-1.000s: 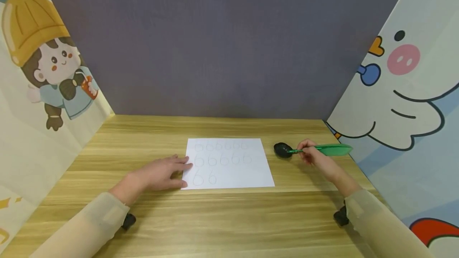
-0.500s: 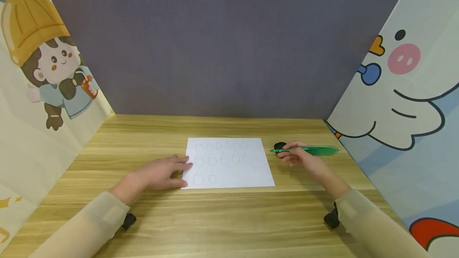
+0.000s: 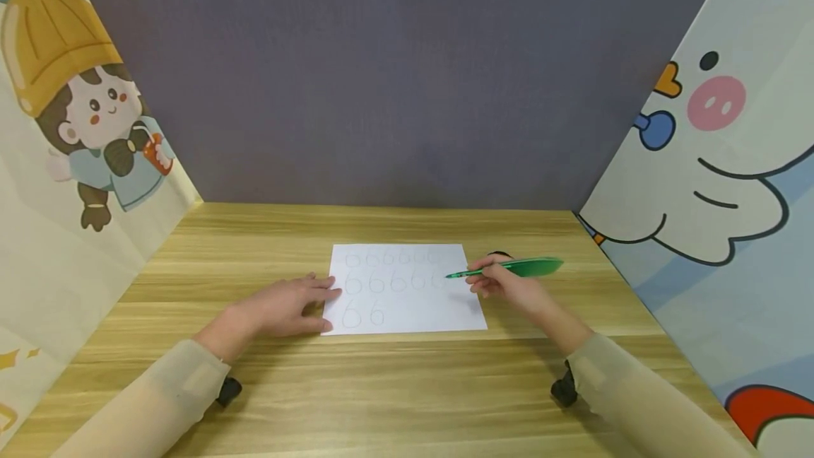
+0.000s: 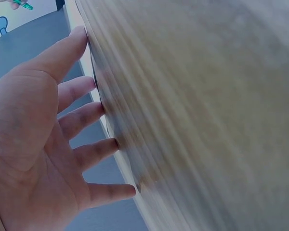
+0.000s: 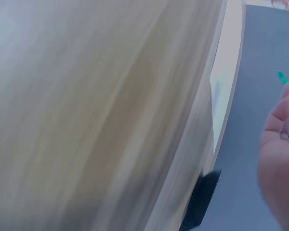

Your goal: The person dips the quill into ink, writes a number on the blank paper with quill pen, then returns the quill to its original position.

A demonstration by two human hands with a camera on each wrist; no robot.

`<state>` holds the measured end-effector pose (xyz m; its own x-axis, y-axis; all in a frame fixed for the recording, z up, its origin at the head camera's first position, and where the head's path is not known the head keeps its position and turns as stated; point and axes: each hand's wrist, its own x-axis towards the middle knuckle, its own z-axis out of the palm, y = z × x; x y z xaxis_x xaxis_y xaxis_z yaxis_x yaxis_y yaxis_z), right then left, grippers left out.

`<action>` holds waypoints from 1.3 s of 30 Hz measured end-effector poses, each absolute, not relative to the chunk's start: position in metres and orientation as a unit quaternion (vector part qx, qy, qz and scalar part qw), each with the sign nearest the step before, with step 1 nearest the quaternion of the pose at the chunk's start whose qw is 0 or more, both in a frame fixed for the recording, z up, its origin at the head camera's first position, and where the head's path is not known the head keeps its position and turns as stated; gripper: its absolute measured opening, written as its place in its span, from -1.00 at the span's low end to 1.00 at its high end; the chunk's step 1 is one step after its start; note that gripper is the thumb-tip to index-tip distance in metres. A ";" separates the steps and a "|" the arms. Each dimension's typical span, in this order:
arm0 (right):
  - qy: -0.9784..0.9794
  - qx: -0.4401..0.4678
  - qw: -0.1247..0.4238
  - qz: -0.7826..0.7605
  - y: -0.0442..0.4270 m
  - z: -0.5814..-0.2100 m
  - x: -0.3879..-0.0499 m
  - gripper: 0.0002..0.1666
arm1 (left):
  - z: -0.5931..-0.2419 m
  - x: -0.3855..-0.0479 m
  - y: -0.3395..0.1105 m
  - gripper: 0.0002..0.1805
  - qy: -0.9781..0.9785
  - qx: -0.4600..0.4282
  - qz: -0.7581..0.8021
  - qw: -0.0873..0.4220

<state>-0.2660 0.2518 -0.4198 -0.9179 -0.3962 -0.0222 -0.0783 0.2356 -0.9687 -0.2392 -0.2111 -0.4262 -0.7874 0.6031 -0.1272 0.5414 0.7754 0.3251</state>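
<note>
A white sheet of paper lies flat on the table with rows of handwritten 6s. My left hand rests with spread, straight fingers on its left edge; the left wrist view shows the fingertips touching down. In my right hand I hold a green feather pen, its tip pointing left over the right part of the sheet. The right wrist view shows the pen's green end raised above the table. Behind the right hand sits a black rounded holder, mostly hidden.
The wood-grain table ends at a dark grey panel at the back. Cartoon-printed walls stand on the left and right. A black wrist device hangs under the right cuff.
My right hand has carried the feather pen left, from beside the black holder to over the paper's right side. The left hand and the sheet have stayed put.
</note>
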 end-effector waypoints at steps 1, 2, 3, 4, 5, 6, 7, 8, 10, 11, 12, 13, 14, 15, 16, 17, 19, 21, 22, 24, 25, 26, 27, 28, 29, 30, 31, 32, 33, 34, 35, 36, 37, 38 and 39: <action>0.778 -0.152 0.136 -0.594 0.248 -0.420 -0.266 -0.48 | -0.426 -0.239 -0.211 -0.21 0.936 0.306 0.136 0.112; 0.782 -0.150 0.138 -0.589 0.244 -0.420 -0.266 -0.47 | -0.426 -0.239 -0.211 -0.21 0.936 0.306 0.135 0.112; 0.785 -0.152 0.140 -0.584 0.241 -0.421 -0.266 -0.46 | -0.425 -0.239 -0.211 -0.21 0.936 0.306 0.135 0.112; 0.787 -0.151 0.141 -0.581 0.237 -0.421 -0.266 -0.45 | -0.425 -0.239 -0.211 -0.21 0.935 0.307 0.136 0.113; 0.789 -0.152 0.142 -0.578 0.234 -0.422 -0.266 -0.45 | -0.425 -0.239 -0.211 -0.21 0.935 0.307 0.138 0.114; 0.790 -0.153 0.142 -0.577 0.231 -0.423 -0.266 -0.45 | -0.425 -0.240 -0.211 -0.21 0.934 0.310 0.138 0.113; 0.790 -0.158 0.142 -0.575 0.228 -0.424 -0.267 -0.45 | -0.425 -0.240 -0.211 -0.22 0.933 0.313 0.138 0.111; 0.789 -0.160 0.141 -0.576 0.225 -0.425 -0.267 -0.46 | -0.425 -0.240 -0.211 -0.22 0.933 0.313 0.140 0.112; 0.784 -0.166 0.142 -0.581 0.220 -0.427 -0.267 -0.46 | -0.425 -0.239 -0.211 -0.21 0.932 0.314 0.140 0.112; 0.781 -0.170 0.143 -0.583 0.218 -0.428 -0.267 -0.46 | -0.425 -0.239 -0.211 -0.21 0.932 0.315 0.140 0.112; 0.777 -0.172 0.146 -0.587 0.217 -0.428 -0.267 -0.46 | -0.425 -0.239 -0.211 -0.21 0.932 0.315 0.139 0.111; 0.774 -0.175 0.149 -0.590 0.215 -0.429 -0.266 -0.46 | -0.425 -0.239 -0.211 -0.21 0.932 0.314 0.140 0.113; 0.771 -0.175 0.153 -0.593 0.213 -0.430 -0.266 -0.47 | -0.425 -0.239 -0.211 -0.21 0.933 0.312 0.141 0.114; 0.769 -0.178 0.157 -0.594 0.212 -0.430 -0.266 -0.47 | -0.425 -0.239 -0.211 -0.21 0.933 0.312 0.139 0.114; 0.768 -0.178 0.160 -0.593 0.211 -0.431 -0.265 -0.48 | -0.425 -0.239 -0.211 -0.21 0.933 0.310 0.140 0.116; 0.769 -0.180 0.163 -0.591 0.209 -0.432 -0.265 -0.48 | -0.425 -0.239 -0.211 -0.21 0.933 0.311 0.139 0.115; 0.770 -0.180 0.167 -0.589 0.206 -0.433 -0.265 -0.50 | -0.425 -0.239 -0.211 -0.21 0.933 0.311 0.140 0.115; 0.772 -0.178 0.166 -0.588 0.202 -0.433 -0.264 -0.51 | -0.426 -0.239 -0.211 -0.21 0.932 0.313 0.140 0.115; 0.773 -0.175 0.165 -0.587 0.200 -0.433 -0.264 -0.52 | -0.426 -0.239 -0.211 -0.21 0.932 0.314 0.141 0.115; 0.775 -0.169 0.162 -0.587 0.196 -0.433 -0.263 -0.52 | -0.427 -0.240 -0.211 -0.21 0.932 0.315 0.142 0.114; 0.776 -0.165 0.161 -0.587 0.194 -0.432 -0.262 -0.52 | -0.427 -0.240 -0.212 -0.20 0.931 0.315 0.142 0.114; 0.777 -0.161 0.161 -0.587 0.193 -0.432 -0.262 -0.52 | -0.426 -0.240 -0.212 -0.20 0.931 0.315 0.142 0.114; 0.778 -0.158 0.161 -0.587 0.191 -0.432 -0.262 -0.53 | -0.426 -0.240 -0.212 -0.20 0.931 0.315 0.142 0.115; 0.779 -0.156 0.162 -0.586 0.190 -0.432 -0.262 -0.53 | -0.426 -0.240 -0.212 -0.20 0.932 0.314 0.142 0.115; 0.780 -0.155 0.164 -0.584 0.189 -0.432 -0.262 -0.53 | -0.425 -0.240 -0.212 -0.20 0.932 0.314 0.142 0.115; 0.780 -0.154 0.165 -0.583 0.188 -0.433 -0.262 -0.53 | -0.425 -0.240 -0.211 -0.21 0.932 0.313 0.142 0.115; 0.781 -0.154 0.167 -0.582 0.186 -0.433 -0.262 -0.54 | -0.424 -0.240 -0.211 -0.21 0.932 0.313 0.142 0.115; 0.782 -0.154 0.169 -0.580 0.185 -0.434 -0.262 -0.54 | -0.424 -0.240 -0.211 -0.21 0.932 0.312 0.143 0.116; 0.783 -0.154 0.171 -0.578 0.184 -0.434 -0.262 -0.54 | -0.424 -0.239 -0.211 -0.21 0.932 0.312 0.143 0.116; 0.785 -0.152 0.172 -0.576 0.182 -0.435 -0.262 -0.54 | -0.424 -0.239 -0.211 -0.21 0.932 0.311 0.144 0.116; 0.787 -0.151 0.173 -0.573 0.181 -0.435 -0.262 -0.54 | -0.424 -0.239 -0.211 -0.21 0.932 0.311 0.144 0.116; 0.788 -0.149 0.173 -0.572 0.180 -0.435 -0.262 -0.54 | -0.424 -0.239 -0.211 -0.21 0.932 0.311 0.144 0.117; 0.790 -0.146 0.173 -0.570 0.178 -0.434 -0.261 -0.54 | -0.424 -0.239 -0.211 -0.20 0.932 0.310 0.144 0.117; 0.791 -0.143 0.172 -0.570 0.177 -0.434 -0.261 -0.55 | -0.424 -0.239 -0.211 -0.20 0.933 0.309 0.144 0.118; 0.792 -0.139 0.172 -0.570 0.176 -0.434 -0.260 -0.55 | -0.424 -0.239 -0.211 -0.20 0.933 0.309 0.144 0.119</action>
<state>-0.2601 0.1757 -0.4339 -0.9022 -0.4163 -0.1131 -0.0252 0.3124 -0.9496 -0.2392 -0.2108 -0.4241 -0.7814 0.6098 -0.1322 0.5413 0.7679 0.3426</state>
